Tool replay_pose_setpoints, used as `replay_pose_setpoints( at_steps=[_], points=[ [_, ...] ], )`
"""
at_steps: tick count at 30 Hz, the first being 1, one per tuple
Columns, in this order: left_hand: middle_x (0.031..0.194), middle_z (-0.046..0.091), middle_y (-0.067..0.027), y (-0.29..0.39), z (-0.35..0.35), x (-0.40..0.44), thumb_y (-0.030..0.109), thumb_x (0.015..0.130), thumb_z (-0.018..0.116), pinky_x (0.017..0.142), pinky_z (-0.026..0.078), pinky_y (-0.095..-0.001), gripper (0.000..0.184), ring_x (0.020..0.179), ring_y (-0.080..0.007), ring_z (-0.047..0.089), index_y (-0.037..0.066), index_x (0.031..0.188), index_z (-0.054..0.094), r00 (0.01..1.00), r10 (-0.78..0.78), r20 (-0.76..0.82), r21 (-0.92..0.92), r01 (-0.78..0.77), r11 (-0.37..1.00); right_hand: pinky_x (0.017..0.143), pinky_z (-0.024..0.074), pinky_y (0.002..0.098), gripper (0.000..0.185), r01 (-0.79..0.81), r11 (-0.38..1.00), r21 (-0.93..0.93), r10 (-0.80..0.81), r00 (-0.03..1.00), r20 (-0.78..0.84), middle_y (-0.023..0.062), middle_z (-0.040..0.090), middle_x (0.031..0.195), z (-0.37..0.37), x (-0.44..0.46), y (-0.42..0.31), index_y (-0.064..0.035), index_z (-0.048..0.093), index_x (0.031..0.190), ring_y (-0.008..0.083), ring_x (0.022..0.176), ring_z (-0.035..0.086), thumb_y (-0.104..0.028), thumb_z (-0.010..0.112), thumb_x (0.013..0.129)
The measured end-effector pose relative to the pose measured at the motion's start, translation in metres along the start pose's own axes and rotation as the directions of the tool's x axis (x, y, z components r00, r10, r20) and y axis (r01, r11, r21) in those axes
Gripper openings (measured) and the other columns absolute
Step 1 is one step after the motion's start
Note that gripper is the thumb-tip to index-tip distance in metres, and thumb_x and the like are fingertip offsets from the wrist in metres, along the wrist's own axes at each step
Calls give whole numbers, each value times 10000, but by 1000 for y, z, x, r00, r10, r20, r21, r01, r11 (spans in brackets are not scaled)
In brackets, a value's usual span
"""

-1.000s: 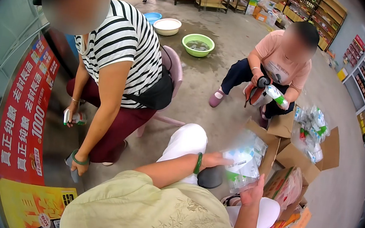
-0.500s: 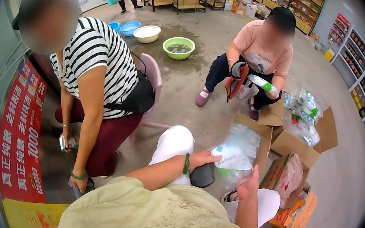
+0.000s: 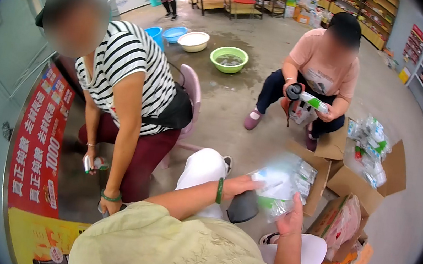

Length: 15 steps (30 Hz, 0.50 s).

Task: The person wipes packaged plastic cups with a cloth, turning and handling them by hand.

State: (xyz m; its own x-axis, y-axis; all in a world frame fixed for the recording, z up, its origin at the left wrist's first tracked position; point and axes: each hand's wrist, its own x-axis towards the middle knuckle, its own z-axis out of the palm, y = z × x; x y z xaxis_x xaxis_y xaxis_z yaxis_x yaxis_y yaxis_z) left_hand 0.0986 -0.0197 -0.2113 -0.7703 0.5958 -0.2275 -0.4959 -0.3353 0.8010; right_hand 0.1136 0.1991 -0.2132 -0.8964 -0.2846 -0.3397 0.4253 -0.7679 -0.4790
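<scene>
Between my two hands is a clear plastic package (image 3: 274, 188) with white and green print, partly blurred. My left hand (image 3: 240, 186), with a green bangle on its wrist, pinches the package's left edge. My right hand (image 3: 291, 219) grips its lower right side. The package is above the near side of an open cardboard box (image 3: 320, 169), where more clear packets (image 3: 305, 175) lie. A dark grey rounded object (image 3: 242, 207) is just below my left hand, by my knee.
A person in stripes (image 3: 141, 81) sits at left; another in pink (image 3: 321, 61) sits ahead, holding a packet. Right of me are a box of plastic packs (image 3: 371, 146) and a box with a pink bag (image 3: 342, 227). Basins (image 3: 228, 60) stand on the wet floor.
The package stays between my hands, its printed face shifting slightly. The view has swung left and back right. The striped person's lower hand has moved, and the pink-shirted person's packet is tilted differently.
</scene>
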Motion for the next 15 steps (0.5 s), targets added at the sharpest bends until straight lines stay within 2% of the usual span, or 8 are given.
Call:
replay_pose_setpoints(
  at_steps=[1, 3, 5, 8, 9, 12, 13, 15],
  points=[
    [1275, 517, -56, 1, 2, 4, 326, 937, 518, 1011, 322, -274, 473, 1173, -132, 457, -18, 1261, 493, 1000, 5, -30, -4, -5, 1000, 1024, 355, 439, 493, -29, 1000, 1, 29, 1000, 11, 116, 504, 1295, 2, 5, -4, -29, 439, 1291, 290, 1187, 476, -310, 551, 901],
    [1258, 526, -48, 10, 8, 11, 320, 932, 532, 997, 334, -262, 464, 1143, -115, 469, -12, 1255, 502, 991, 119, -65, 149, -108, 983, 1016, 367, 438, 524, -89, 995, 34, 87, 995, 53, 125, 509, 1288, 5, 19, -19, -18, 435, 1293, 295, 1180, 482, -326, 567, 891],
    [1229, 540, -32, 18, 11, 18, 305, 931, 540, 984, 346, -263, 444, 1118, -102, 473, 6, 1257, 508, 986, 132, -98, 175, -114, 978, 1000, 385, 442, 548, -114, 993, -4, 115, 992, 45, 127, 510, 1284, 8, 36, -32, -15, 432, 1295, 300, 1174, 488, -345, 578, 883],
    [1186, 558, -6, 23, 16, 27, 268, 925, 558, 953, 371, -267, 398, 1085, -90, 477, 36, 1247, 522, 975, 158, -155, 447, -73, 891, 977, 404, 449, 571, -139, 989, -44, 140, 990, 5, 129, 512, 1281, 6, 56, -48, -25, 453, 1281, 300, 1158, 501, -384, 604, 863],
    [1186, 558, -6, 23, 18, 30, 268, 925, 558, 953, 371, -267, 398, 1085, -90, 477, 36, 1247, 522, 975, 145, -167, 450, -56, 891, 977, 404, 449, 571, -150, 988, -29, 150, 989, 5, 129, 512, 1281, 3, 61, -49, -25, 453, 1281, 300, 1158, 501, -384, 604, 863],
    [1177, 563, 1, 21, 26, 39, 241, 912, 583, 935, 388, -273, 381, 1063, -96, 489, 44, 1234, 535, 955, 275, -110, 505, -185, 843, 980, 402, 431, 573, -149, 989, -19, 146, 984, -101, 117, 526, 1266, -6, 66, -49, -33, 473, 1265, 288, 1143, 513, -417, 600, 859],
    [1177, 563, 1, 23, 29, 40, 241, 912, 583, 935, 388, -273, 381, 1063, -96, 489, 44, 1234, 535, 960, 253, -117, 512, -160, 844, 980, 402, 431, 573, -155, 988, 6, 154, 982, -105, 117, 526, 1266, -10, 66, -47, -33, 473, 1265, 288, 1143, 513, -417, 600, 859],
    [1168, 570, -7, 24, 35, 45, 236, 912, 582, 935, 389, -274, 371, 1062, -95, 492, 35, 1222, 545, 962, 209, -174, 586, -69, 807, 977, 402, 414, 555, -148, 984, 100, 149, 989, -1, 108, 542, 1246, -20, 63, -45, -35, 480, 1257, 271, 1127, 525, -446, 540, 890]
  ],
)
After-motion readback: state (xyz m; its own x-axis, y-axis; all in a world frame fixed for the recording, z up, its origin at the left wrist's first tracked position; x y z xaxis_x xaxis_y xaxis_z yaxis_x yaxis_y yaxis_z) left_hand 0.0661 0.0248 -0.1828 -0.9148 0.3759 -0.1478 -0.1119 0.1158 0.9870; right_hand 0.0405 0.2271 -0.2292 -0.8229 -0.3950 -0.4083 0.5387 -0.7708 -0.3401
